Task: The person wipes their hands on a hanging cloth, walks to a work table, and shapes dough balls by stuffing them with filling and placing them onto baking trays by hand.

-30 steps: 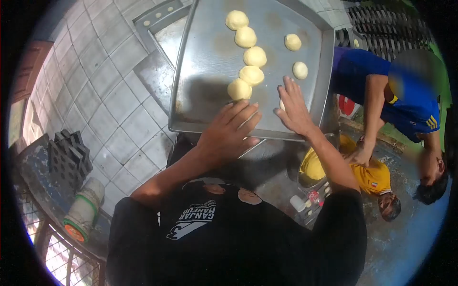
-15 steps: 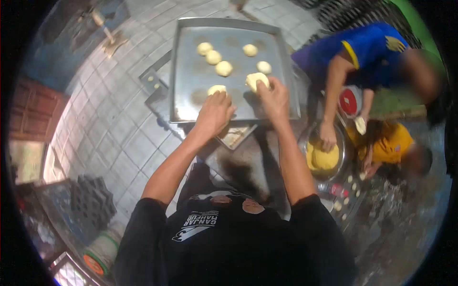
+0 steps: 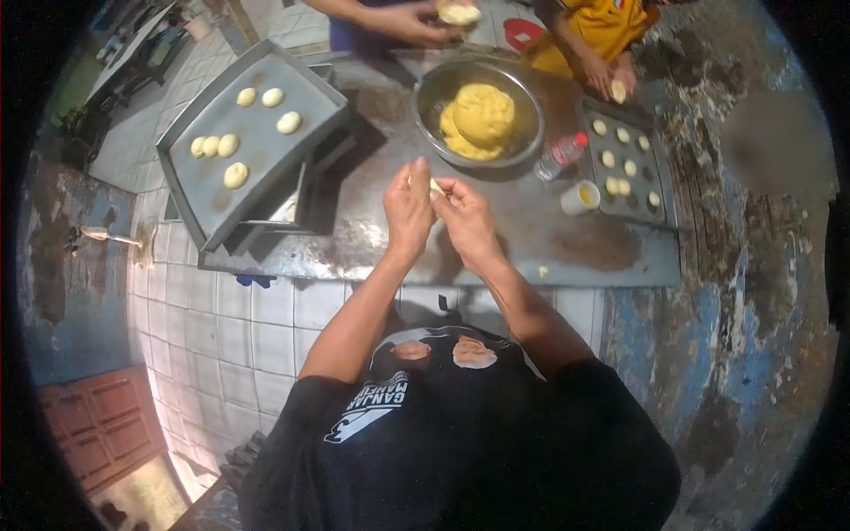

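Note:
My left hand (image 3: 410, 208) and my right hand (image 3: 465, 219) meet above the metal table (image 3: 381, 146). Between them is a small piece of pale dough (image 3: 435, 186), mostly hidden by the fingers. Both hands are closed around it. To the left, a large metal tray (image 3: 261, 157) holds several round dough balls, one of them a ball (image 3: 235, 175) near its lower part. Beyond my hands, a steel bowl (image 3: 428, 111) contains a big yellow dough mass (image 3: 481, 118).
Right of the bowl are a bottle with a red cap (image 3: 561, 155), a white cup (image 3: 580, 197) and a smaller tray (image 3: 645, 206) with several dough pieces. Across the table, one person's hand (image 3: 421, 22) holds dough; another person in yellow (image 3: 611, 31) also holds some.
The view has turned toward the bowl, so the large tray now shows at the left. Both hands have left the tray and come together around a piece of dough.

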Demonstrator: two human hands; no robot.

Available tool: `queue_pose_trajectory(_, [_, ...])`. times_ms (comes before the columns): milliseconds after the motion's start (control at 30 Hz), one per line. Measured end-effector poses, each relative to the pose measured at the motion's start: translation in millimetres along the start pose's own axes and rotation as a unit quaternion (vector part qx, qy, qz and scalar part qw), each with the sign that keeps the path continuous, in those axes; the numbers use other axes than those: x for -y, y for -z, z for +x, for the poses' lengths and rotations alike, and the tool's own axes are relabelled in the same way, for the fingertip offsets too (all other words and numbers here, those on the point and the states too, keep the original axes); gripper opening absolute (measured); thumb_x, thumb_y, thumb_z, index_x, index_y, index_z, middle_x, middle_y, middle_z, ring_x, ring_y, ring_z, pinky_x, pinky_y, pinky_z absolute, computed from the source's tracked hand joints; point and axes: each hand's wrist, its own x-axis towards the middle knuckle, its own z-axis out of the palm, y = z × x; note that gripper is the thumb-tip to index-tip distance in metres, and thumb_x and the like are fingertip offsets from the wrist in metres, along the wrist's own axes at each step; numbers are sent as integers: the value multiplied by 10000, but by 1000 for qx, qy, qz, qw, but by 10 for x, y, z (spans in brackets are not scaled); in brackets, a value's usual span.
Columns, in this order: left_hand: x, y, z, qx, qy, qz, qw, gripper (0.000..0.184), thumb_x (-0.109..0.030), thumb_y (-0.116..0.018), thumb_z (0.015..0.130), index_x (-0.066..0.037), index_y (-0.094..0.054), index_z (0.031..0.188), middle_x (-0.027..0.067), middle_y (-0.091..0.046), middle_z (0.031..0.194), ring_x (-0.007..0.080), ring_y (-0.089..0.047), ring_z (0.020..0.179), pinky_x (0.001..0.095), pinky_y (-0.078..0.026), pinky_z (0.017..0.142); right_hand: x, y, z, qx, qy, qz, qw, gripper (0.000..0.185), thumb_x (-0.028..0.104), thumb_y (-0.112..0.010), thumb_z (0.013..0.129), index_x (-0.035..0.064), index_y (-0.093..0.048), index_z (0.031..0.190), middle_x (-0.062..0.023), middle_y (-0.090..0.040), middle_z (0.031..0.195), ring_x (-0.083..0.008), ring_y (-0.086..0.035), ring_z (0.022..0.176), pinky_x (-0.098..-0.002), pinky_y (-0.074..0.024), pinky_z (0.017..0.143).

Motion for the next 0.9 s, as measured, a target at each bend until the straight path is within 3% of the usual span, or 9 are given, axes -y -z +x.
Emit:
queue_pose_trajectory(133, [121,-59,-164,97,-5,55,994,414,-427,-511,1074,-42,-607,1189,33,-624,930,95,-550,845,288,-473,662,156,431,-126,30,-21,-16,999,350,38,-664,969,-61,-585,1296,-61,-701,978,-93,-645,906,-248,-522,782])
queue_pose_trajectory(233, [717,146,-114,53,202,60,976,640,-368,-579,1021,-80,-345,1543,177,-633,1200,255,-580,1153,488,-529,943,15,537,-7,-115,68,-100,986,261,75,-659,971,-10,-657,1217,-64,-704,955,-123,-657,900,-289,-528,794])
queue_pose_trajectory(267, [902,239,-116,144,222,129,956,550,-238,-607,994,-58,-436,1485,146,-642,1238,250,-591,1170,446,-519,965,-21,546,2,-129,34,-152,979,219,87,-661,963,6,-693,1164,-74,-708,957,-151,-664,905,-323,-534,801])
queue_pose_trajectory(333, [925,110,-160,204,143,118,961,439,-124,-595,992,-40,-517,1416,100,-650,1262,224,-603,1174,380,-506,988,-406,660,174,142,325,-498,791,193,101,-663,938,15,-728,1098,-107,-709,971,-210,-665,932,-405,-539,811])
queue_pose_trajectory(467, [1016,-38,350,202,174,-22,964,378,-65,-625,976,-43,-598,1353,50,-666,1264,137,-613,1157,299,-472,1018,99,958,1121,48,120,-395,909,214,135,-716,877,5,-726,1048,-163,-705,987,-371,-652,935,-445,-525,854])
queue_pose_trajectory(533, [878,-84,667,220,133,-35,966,539,-33,-698,918,-49,-514,1424,59,-658,1252,158,-613,1160,307,-467,1029,89,1546,1858,-83,176,-404,894,251,155,-727,867,6,-722,1069,-193,-691,1024,-412,-643,973,-452,-525,887])
queue_pose_trajectory(600, [688,-124,916,216,84,15,973,626,36,-702,883,-55,-449,1449,74,-655,1247,161,-615,1162,314,-478,1031,183,1892,2366,-75,228,-568,787,285,156,-720,848,7,-731,1090,-214,-697,1113,-395,-671,1023,-445,-533,902])
queue_pose_trajectory(733, [605,-110,1401,225,-1,113,968,825,115,-739,816,-90,-308,1489,95,-648,1240,167,-623,1160,322,-504,1016,-34,2089,2759,6,274,-607,746,266,150,-702,850,6,-735,1071,-217,-698,1109,-394,-676,1006,-444,-533,899])
queue_pose_trajectory(900, [492,-245,1704,266,80,82,957,455,-9,-832,800,-26,-611,1197,70,-680,1190,159,-651,1111,283,-524,968,123,2034,2691,-63,48,-641,763,199,144,-679,894,14,-732,1034,-206,-697,1103,-368,-684,1046,-420,-542,885])
